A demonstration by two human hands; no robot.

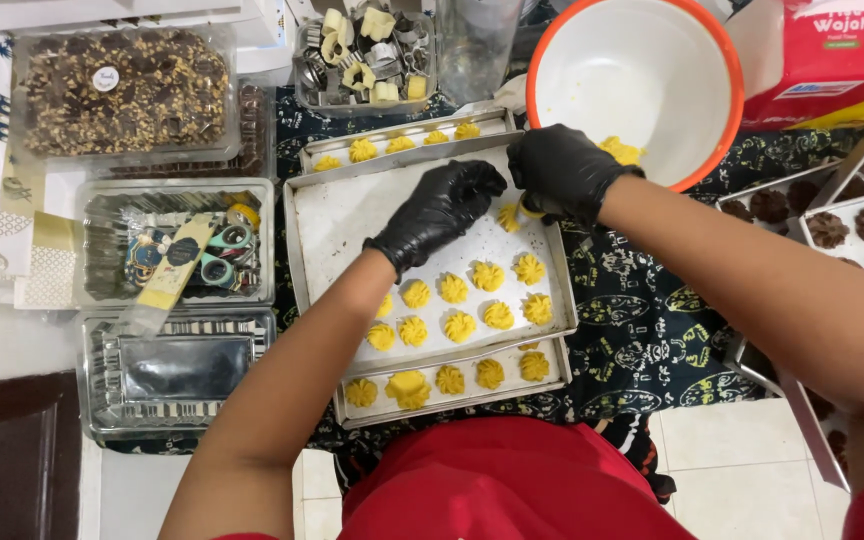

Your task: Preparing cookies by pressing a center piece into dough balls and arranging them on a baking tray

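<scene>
Glossy black-gloved left hand (pixel 442 205) pinches a ridged yellow dough swirl (pixel 509 216) on the metal tray (pixel 337 215); right hand (pixel 562 170) grips soft yellow dough. Beyond sits the orange-rimmed white bowl (pixel 642 60), chocolate cookies (pixel 842 225) right.

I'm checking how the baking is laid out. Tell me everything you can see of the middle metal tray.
The middle tray is a shallow rectangular pan of dull grey metal with a raised rim, lined pale. Yellow swirled cookies fill its near right part; the far left is bare. It overlaps two other trays. The gloved left hand and right hand hover above it.

Gloved hands (pixel 439 212) shaping dough (pixel 509 216) over tray (pixel 337 215)
</scene>
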